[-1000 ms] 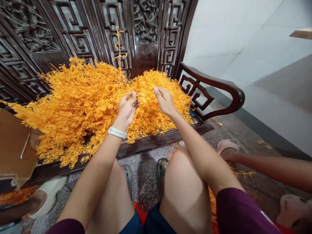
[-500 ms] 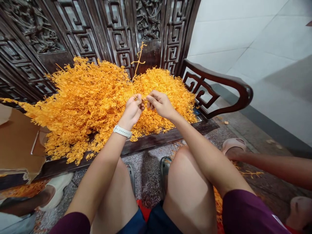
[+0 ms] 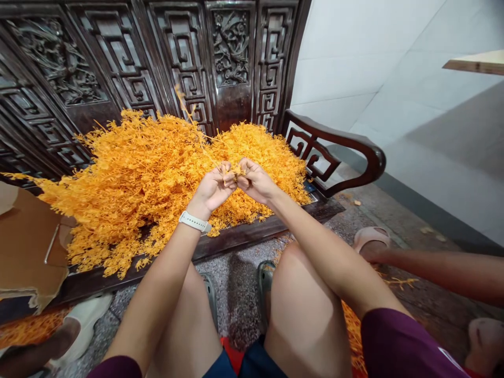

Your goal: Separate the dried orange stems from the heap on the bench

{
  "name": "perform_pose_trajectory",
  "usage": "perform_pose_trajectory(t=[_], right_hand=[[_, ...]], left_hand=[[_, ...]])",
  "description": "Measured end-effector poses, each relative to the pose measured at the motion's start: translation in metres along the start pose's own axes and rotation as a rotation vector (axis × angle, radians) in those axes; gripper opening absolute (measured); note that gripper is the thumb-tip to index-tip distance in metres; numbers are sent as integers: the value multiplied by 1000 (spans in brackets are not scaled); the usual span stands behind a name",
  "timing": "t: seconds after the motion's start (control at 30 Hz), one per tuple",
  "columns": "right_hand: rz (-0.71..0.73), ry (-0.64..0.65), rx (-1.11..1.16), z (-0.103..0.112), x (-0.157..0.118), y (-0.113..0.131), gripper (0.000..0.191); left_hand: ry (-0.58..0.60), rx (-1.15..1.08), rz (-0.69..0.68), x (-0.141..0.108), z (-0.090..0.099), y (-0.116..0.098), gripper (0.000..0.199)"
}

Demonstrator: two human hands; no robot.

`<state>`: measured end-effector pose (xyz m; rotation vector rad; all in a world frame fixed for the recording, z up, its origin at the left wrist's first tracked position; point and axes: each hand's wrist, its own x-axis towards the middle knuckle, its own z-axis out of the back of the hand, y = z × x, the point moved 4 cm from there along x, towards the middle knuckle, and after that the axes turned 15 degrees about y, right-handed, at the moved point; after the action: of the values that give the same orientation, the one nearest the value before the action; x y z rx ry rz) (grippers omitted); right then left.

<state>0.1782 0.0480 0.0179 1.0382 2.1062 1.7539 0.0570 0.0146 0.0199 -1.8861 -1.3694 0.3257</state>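
A large pile of orange, branching sprigs (image 3: 145,178) covers the seat of a dark carved wooden bench. Over its right half, my left hand (image 3: 214,188), with a pale watch band (image 3: 195,222) on the wrist, pinches one orange sprig (image 3: 188,113). The thin stem of that sprig rises up and to the left from the fingers, slightly blurred. My right hand (image 3: 255,180) meets the left one, its thumb and fingers closed on the sprig's small curled end (image 3: 238,171). The fingertips partly hide that end.
A cardboard box (image 3: 29,241) stands at the left. The bench's curved armrest (image 3: 338,139) is at the right. Other people's feet in light shoes (image 3: 84,320) and pink shoes (image 3: 372,239) show on both sides. Orange bits lie on the floor.
The sprig's stem has swung left and now leans away from the bench back's middle. Both hands have come closer together, touching around its end. The view has shifted slightly.
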Motion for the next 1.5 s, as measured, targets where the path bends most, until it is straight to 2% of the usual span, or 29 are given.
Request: perform_pose_trajectory(t=[0.13,0.27,0.33,0.4,0.43,0.5,0.53,0.57,0.6,0.7,0.73,0.77,0.83,0.9,1.03,1.1,1.2,1.27,1.37,1.43,1.5], right_hand=[[47,113,20,3,-3,6,31],[100,209,22,7,-6,16,40],[181,290,57,7,-10,26,41],[243,448,72,2,-17,37,41],[228,566,45,-3,-21,41,41],[82,813,-78,-12,-28,41,38],[7,857,-133,-13,-29,40,37],[-39,807,-158,-10,-27,38,37],[-54,659,-153,-3,-22,38,38],[-27,-60,10,32,-8,31,44],[-58,-255,71,41,-7,25,44],[-108,-394,120,47,-7,19,44],[-202,-507,145,49,-7,7,40],[-228,-435,55,39,-4,2,36],[-167,-105,-164,5,5,1,36],[-113,-47,-249,-3,6,4,34],[-13,22,-221,0,3,17,31],[140,98,-52,7,-4,32,35],[364,163,117,22,-17,51,50],[343,179,82,27,-23,52,57],[218,214,2,26,-23,44,59]], left_hand=[[48,31,-58,-3,-12,4,28],[-36,79,-109,-5,-18,10,28],[-86,65,-186,-5,-16,4,26],[-123,48,-311,-7,-9,-9,23],[-133,46,-364,-8,-5,-17,22],[-144,48,-413,-9,5,-29,20],[-152,43,-409,-9,10,-33,19],[-162,28,-396,-9,14,-36,17],[-172,5,-383,-9,18,-37,15],[-179,-85,-348,-8,26,-37,12],[-175,-99,-331,-7,27,-36,10],[-170,-96,-309,-7,29,-35,7],[-170,-42,-255,-6,30,-32,2],[-178,61,-197,-4,32,-28,10],[-193,352,-96,-1,34,-19,15],[-202,453,-81,0,34,-17,15],[-198,462,-88,0,32,-20,20],[-176,405,-74,-2,30,-24,22],[-129,300,-32,-4,28,-30,39],[-107,242,-20,-5,27,-33,47],[-111,196,-20,-6,26,-34,49]])
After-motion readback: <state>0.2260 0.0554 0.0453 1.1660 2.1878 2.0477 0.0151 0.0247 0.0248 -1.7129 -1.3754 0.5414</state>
